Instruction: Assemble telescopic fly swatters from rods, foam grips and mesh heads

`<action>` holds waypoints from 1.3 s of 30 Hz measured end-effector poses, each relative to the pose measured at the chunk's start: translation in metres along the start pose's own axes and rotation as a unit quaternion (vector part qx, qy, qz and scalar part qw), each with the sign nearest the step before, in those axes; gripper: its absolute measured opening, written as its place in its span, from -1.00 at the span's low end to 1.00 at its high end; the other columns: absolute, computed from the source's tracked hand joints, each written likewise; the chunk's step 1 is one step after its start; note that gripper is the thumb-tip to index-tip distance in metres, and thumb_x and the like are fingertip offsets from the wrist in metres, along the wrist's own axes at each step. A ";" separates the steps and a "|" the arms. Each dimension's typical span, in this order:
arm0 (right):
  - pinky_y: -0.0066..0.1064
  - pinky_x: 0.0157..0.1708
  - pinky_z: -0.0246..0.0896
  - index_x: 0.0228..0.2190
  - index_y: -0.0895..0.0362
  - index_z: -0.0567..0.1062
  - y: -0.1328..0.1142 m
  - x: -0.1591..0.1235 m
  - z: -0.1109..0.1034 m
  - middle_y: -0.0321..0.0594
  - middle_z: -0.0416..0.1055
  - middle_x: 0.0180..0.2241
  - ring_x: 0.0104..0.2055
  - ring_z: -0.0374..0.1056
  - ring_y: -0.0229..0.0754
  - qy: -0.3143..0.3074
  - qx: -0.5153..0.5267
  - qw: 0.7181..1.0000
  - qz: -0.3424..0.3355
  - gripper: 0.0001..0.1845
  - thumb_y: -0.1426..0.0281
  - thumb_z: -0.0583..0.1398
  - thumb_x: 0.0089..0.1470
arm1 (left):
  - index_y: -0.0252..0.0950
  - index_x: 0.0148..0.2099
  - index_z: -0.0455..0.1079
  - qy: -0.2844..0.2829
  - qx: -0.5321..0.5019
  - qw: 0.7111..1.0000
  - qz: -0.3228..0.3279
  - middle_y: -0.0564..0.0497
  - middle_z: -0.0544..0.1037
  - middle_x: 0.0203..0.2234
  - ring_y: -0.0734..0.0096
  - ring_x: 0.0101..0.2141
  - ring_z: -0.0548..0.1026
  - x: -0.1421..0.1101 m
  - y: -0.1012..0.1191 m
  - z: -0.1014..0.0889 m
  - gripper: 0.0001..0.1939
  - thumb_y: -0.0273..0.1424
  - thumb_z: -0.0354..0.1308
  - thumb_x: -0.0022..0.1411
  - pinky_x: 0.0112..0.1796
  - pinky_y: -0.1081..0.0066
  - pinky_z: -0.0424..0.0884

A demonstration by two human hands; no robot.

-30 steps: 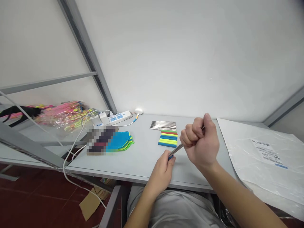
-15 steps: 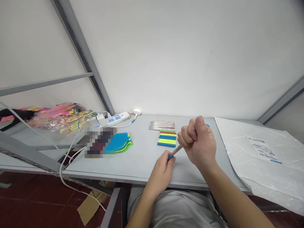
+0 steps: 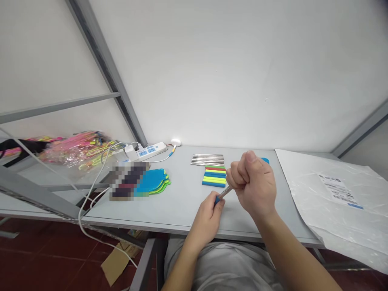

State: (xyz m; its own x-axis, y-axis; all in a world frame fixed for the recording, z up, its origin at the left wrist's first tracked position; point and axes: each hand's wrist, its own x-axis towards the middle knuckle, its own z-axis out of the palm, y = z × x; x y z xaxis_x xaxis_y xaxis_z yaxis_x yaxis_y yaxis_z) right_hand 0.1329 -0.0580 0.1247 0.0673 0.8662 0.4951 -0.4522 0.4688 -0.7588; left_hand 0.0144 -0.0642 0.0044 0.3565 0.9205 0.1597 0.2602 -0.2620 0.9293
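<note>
My right hand (image 3: 254, 186) is closed in a fist round a thin metal rod (image 3: 224, 192) that slants down to the left. My left hand (image 3: 209, 218) pinches the rod's lower end, where a small blue piece (image 3: 217, 199) shows between the fingers. A blue tip (image 3: 264, 160) peeks out behind my right fist. Both hands hover over the front of the grey table (image 3: 182, 202). Just beyond them lie a stack of coloured sleeves (image 3: 214, 176) in green, red, yellow and blue, and a row of bare metal rods (image 3: 207, 159).
A pile of blue and green flat shapes (image 3: 154, 180) lies at the left beside a blurred patch. A white power strip (image 3: 149, 150) with cables sits at the back left. Bagged pink items (image 3: 75, 147) rest on a side shelf. A plastic-wrapped sheet (image 3: 336, 194) covers the right.
My right fist has sunk slightly along the rod toward my left hand, and a blue tip now shows behind it. The left hand stays put.
</note>
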 end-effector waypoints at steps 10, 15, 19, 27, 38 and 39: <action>-0.47 -0.68 -0.29 -0.66 0.10 0.10 0.001 0.005 -0.001 -0.47 -0.14 -0.70 -0.68 -0.19 -0.41 0.006 0.006 1.000 0.006 -0.48 0.20 0.11 0.26 | -0.23 -0.27 0.18 -0.001 -0.005 1.000 0.003 0.15 0.26 -0.47 0.46 -0.41 0.20 -0.001 0.000 -0.001 -0.76 -0.23 -0.14 0.43 -0.36 0.46 0.12; -0.47 -0.68 -0.28 -0.66 0.10 0.09 0.001 0.007 0.000 -0.46 -0.13 -0.70 -0.68 -0.19 -0.41 0.007 -0.001 1.000 0.002 -0.48 0.20 0.10 0.26 | -0.23 -0.28 0.17 0.003 -0.009 1.000 0.001 0.15 0.25 -0.48 0.46 -0.42 0.20 -0.001 -0.001 -0.002 -0.75 -0.22 -0.13 0.43 -0.38 0.46 0.11; -0.46 -0.68 -0.29 -0.66 0.10 0.08 0.001 0.004 0.001 -0.47 -0.14 -0.71 -0.68 -0.21 -0.41 0.004 0.010 1.000 0.014 -0.47 0.19 0.08 0.27 | -0.23 -0.26 0.19 0.001 -0.015 1.000 0.005 0.15 0.25 -0.47 0.46 -0.41 0.20 -0.001 0.000 -0.002 -0.76 -0.23 -0.13 0.43 -0.37 0.46 0.12; -0.46 -0.68 -0.28 -0.65 0.09 0.10 0.002 0.003 0.001 -0.46 -0.13 -0.69 -0.67 -0.18 -0.40 0.013 -0.017 1.000 -0.001 -0.49 0.19 0.11 0.26 | -0.23 -0.27 0.19 0.002 -0.017 1.000 0.008 0.15 0.27 -0.47 0.46 -0.41 0.21 -0.001 0.000 -0.002 -0.75 -0.22 -0.12 0.43 -0.37 0.46 0.12; -0.44 -0.65 -0.20 -0.64 0.10 0.16 0.025 -0.005 0.011 -0.44 -0.03 -0.67 -0.63 -0.12 -0.38 0.042 -0.058 0.997 0.026 -0.51 0.15 0.10 0.25 | -0.24 -0.26 0.23 0.021 -0.044 0.999 0.007 0.13 0.33 -0.45 0.44 -0.40 0.25 0.000 0.000 -0.001 -0.75 -0.22 -0.09 0.41 -0.35 0.47 0.20; -0.44 -0.64 -0.19 -0.64 0.10 0.16 0.031 -0.007 0.010 -0.44 -0.02 -0.67 -0.63 -0.11 -0.38 0.037 -0.067 0.996 0.038 -0.50 0.14 0.09 0.25 | -0.25 -0.24 0.25 0.026 -0.053 0.998 0.008 0.11 0.36 -0.43 0.42 -0.38 0.27 0.000 0.001 0.000 -0.77 -0.23 -0.08 0.40 -0.31 0.46 0.24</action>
State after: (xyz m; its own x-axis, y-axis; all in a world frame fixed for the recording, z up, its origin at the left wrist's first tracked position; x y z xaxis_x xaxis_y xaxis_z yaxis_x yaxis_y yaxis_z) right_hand 0.1094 -0.0518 0.1022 0.1058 0.9082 0.4049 -0.3359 0.4159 -0.8451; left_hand 0.0143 -0.0644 0.0052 0.3129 0.9306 0.1897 0.1580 -0.2479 0.9558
